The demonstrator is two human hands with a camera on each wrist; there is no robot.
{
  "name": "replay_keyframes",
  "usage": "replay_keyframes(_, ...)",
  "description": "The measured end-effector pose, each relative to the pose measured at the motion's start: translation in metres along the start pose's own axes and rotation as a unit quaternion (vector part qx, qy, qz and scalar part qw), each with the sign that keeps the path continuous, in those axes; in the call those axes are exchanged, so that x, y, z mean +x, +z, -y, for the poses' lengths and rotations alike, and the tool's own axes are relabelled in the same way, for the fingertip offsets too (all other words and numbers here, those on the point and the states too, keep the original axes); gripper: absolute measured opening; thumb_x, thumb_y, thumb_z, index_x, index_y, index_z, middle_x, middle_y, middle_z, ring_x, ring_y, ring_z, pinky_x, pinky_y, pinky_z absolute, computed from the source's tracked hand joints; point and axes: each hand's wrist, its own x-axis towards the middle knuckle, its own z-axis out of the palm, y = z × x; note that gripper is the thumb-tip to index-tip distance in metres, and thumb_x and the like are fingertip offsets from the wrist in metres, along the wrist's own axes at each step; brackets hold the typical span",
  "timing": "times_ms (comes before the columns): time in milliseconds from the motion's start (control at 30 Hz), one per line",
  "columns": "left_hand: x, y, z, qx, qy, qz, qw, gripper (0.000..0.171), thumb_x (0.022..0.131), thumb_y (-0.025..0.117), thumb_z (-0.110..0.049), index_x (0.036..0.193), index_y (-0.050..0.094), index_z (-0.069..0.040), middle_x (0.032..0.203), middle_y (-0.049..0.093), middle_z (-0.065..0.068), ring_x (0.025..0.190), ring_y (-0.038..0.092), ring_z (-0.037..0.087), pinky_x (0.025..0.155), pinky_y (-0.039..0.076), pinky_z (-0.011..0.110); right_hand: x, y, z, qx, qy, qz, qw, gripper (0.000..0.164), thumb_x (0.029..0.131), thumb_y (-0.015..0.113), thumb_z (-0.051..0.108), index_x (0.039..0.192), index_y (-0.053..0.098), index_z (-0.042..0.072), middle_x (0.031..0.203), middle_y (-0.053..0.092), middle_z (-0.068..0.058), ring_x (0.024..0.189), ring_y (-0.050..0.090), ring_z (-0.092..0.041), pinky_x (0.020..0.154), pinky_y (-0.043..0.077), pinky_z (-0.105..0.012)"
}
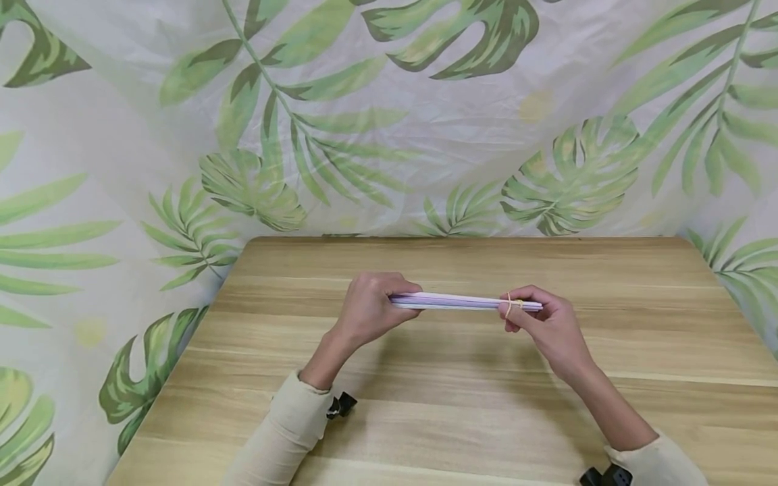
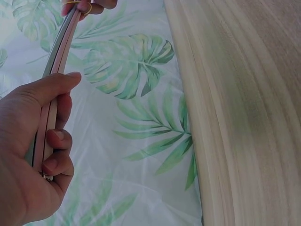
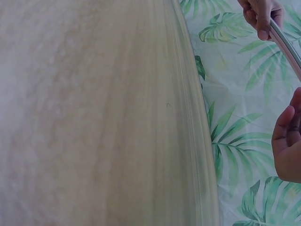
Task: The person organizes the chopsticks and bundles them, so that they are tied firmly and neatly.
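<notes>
A slim bundle of pastel chopsticks [image 1: 462, 301] is held level above the table in the head view. My left hand [image 1: 369, 307] grips its thicker end, the fingers curled round the sticks in the left wrist view. At the thinner end a yellowish rubber band [image 1: 509, 307] loops round the bundle. The thumb and fingers of my right hand [image 1: 556, 334] pinch the band there against the sticks. Green, pink and beige sides of the chopsticks [image 2: 60, 56] show in the left wrist view. The right wrist view cuts off my right hand [image 3: 288, 146] at its edge.
The wood-grain table [image 1: 462, 418] extends beneath both hands. Behind it and along its sides hangs a pale cloth [image 1: 450, 148] printed with green leaves. Small black devices [image 1: 343, 405] sit at both wrists by the beige sleeves [image 1: 292, 418].
</notes>
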Motion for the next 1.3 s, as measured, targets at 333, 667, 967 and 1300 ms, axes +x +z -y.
replay_keyframes(333,0.001,0.0,0.002,0.014,-0.01,0.006,0.9998,0.014,0.08,0.091,-0.011,0.092,0.087,-0.016,0.078,0.079,-0.004,0.061,0.058,0.003,0.058,0.048,0.022,0.0,-0.002,-0.001,0.026,-0.019,0.027,0.999,0.018,0.099,0.072,-0.002,0.111,0.073,0.011,0.088,0.074,0.006,0.075,0.068,-0.01,0.071,0.057,-0.023)
replay_keyframes(667,0.001,-0.001,0.002,0.014,-0.031,0.013,0.9993,0.012,0.081,0.091,-0.013,0.092,0.087,-0.017,0.081,0.079,-0.004,0.062,0.061,0.003,0.059,0.05,0.023,0.005,-0.015,0.007,0.04,-0.019,0.043,0.998,0.017,0.099,0.07,-0.004,0.114,0.07,0.005,0.102,0.07,0.005,0.079,0.072,-0.007,0.074,0.06,-0.023)
replay_keyframes(967,0.001,-0.002,0.001,0.014,-0.035,0.013,0.9992,0.014,0.08,0.093,-0.014,0.092,0.087,-0.015,0.086,0.082,-0.003,0.068,0.069,0.006,0.063,0.054,0.025,0.007,-0.022,0.016,-0.017,-0.015,0.037,0.999,0.015,0.095,0.078,0.0,0.11,0.078,-0.003,0.095,0.08,0.005,0.081,0.077,-0.009,0.078,0.064,-0.026)
replay_keyframes(1300,0.001,0.004,-0.006,0.029,-0.018,0.011,0.9994,0.013,0.079,0.093,-0.015,0.09,0.086,-0.018,0.083,0.081,-0.005,0.065,0.065,0.003,0.062,0.051,0.022,0.013,0.003,0.015,-0.112,0.015,0.037,0.993,0.033,0.089,0.088,0.016,0.117,0.082,-0.001,0.095,0.083,0.009,0.079,0.079,-0.011,0.076,0.062,-0.026)
